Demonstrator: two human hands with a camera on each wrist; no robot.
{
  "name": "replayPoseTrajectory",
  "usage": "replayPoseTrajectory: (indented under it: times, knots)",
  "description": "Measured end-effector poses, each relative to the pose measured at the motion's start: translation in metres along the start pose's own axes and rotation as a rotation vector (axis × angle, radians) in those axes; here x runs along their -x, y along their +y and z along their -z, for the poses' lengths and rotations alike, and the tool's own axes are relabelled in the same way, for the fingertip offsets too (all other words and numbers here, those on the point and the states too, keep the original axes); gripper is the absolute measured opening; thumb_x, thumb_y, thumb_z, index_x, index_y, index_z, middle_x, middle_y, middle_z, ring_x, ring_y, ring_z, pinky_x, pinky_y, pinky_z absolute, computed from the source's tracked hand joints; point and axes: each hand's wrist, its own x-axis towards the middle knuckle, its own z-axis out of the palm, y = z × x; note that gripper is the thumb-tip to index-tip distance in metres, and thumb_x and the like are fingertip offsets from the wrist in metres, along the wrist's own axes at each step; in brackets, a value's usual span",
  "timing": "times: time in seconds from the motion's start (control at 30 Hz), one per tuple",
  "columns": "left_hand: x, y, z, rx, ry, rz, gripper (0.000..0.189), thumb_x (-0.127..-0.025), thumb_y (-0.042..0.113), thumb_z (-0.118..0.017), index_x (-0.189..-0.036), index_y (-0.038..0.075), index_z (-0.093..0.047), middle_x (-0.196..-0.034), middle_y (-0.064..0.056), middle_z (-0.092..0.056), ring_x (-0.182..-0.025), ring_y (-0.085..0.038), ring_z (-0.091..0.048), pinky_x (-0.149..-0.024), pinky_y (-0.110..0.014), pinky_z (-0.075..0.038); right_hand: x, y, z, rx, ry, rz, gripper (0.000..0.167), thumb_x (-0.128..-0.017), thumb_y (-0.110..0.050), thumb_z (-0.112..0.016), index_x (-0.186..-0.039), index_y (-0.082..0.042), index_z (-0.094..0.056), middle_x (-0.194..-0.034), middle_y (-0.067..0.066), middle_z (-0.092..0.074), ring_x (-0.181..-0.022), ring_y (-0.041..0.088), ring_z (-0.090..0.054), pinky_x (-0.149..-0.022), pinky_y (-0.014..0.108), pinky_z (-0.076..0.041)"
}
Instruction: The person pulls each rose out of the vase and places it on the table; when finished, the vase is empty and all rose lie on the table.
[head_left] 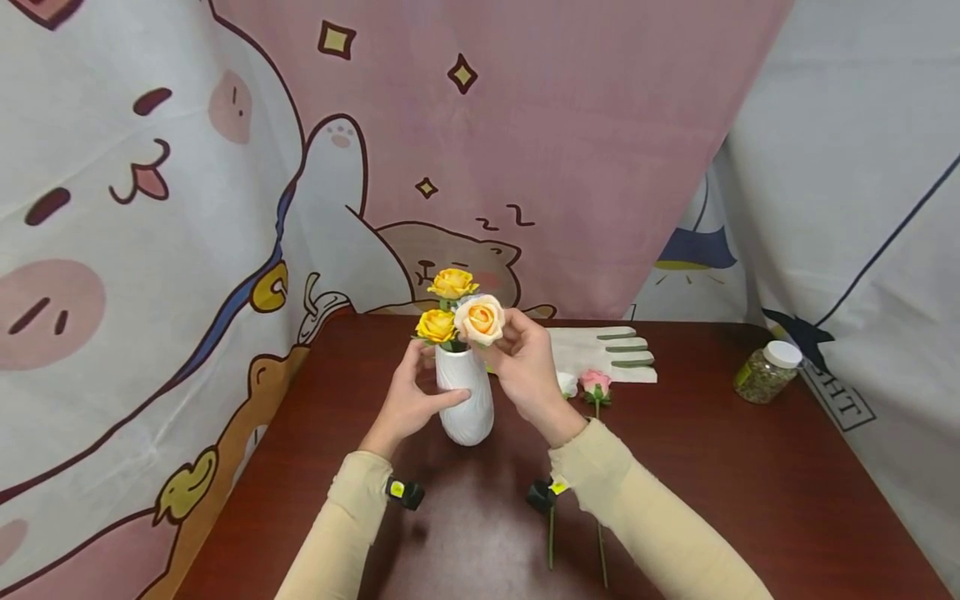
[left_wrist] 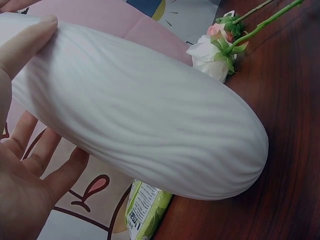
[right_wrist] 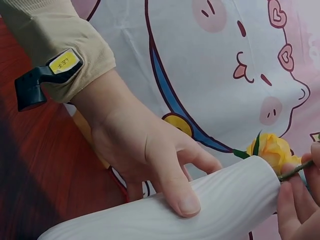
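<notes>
A white ribbed vase (head_left: 467, 408) stands upright on the dark red table, and my left hand (head_left: 411, 400) grips its side with the thumb across the front. Two yellow roses, one higher (head_left: 453, 283) and one lower (head_left: 436, 326), rise from its mouth. My right hand (head_left: 527, 362) pinches the stem of a cream rose with an orange centre (head_left: 480, 320) right at the vase's rim. In the right wrist view that green stem (right_wrist: 296, 170) runs between the fingertips toward the opening. The stem's lower end is hidden.
Right of the vase lie a pink rose (head_left: 596, 383) and a white rose (left_wrist: 210, 57), their stems pointing toward me. Behind them is a white glove (head_left: 585, 350). A white-lidded jar (head_left: 768, 372) stands far right. A green packet (left_wrist: 147, 210) shows beyond the vase.
</notes>
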Motion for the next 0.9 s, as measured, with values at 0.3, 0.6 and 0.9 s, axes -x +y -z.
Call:
replayPoseTrajectory:
  times: [0.3, 0.6, 0.9]
  knots:
    - [-0.0024, 0.0007, 0.0002, 0.002, 0.001, -0.005, 0.081, -0.078, 0.001, -0.091, -0.143, 0.008, -0.045, -0.131, -0.025, -0.060, -0.121, -0.046, -0.059, -0.105, -0.062, -0.047, -0.0036, -0.0005, 0.0015, -0.068, -0.019, 0.004, 0.021, -0.094, 0.009, -0.072, -0.115, 0.009, -0.066, -0.118, 0.023, -0.073, -0.100, 0.021, -0.075, -0.086, 0.045, -0.063]
    - [-0.0015, 0.0020, 0.0012, -0.004, -0.006, 0.005, 0.080, -0.078, 0.003, -0.091, -0.143, 0.008, -0.045, -0.130, -0.023, -0.061, -0.122, -0.047, -0.059, -0.106, -0.063, -0.046, -0.0053, -0.0039, 0.0043, -0.048, 0.017, 0.073, 0.016, -0.090, 0.008, -0.077, -0.104, 0.009, -0.070, -0.098, 0.002, -0.077, -0.095, 0.017, -0.075, -0.084, 0.035, -0.062]
    - [-0.0011, 0.0004, 0.0014, -0.015, -0.002, 0.012, 0.081, -0.078, 0.004, -0.092, -0.144, 0.011, -0.045, -0.132, -0.020, -0.062, -0.121, -0.042, -0.060, -0.104, -0.060, -0.048, -0.0097, -0.0092, 0.0065, -0.099, 0.038, 0.120, 0.014, -0.090, 0.009, -0.076, -0.104, 0.011, -0.072, -0.093, -0.001, -0.077, -0.088, 0.018, -0.074, -0.084, 0.036, -0.063]
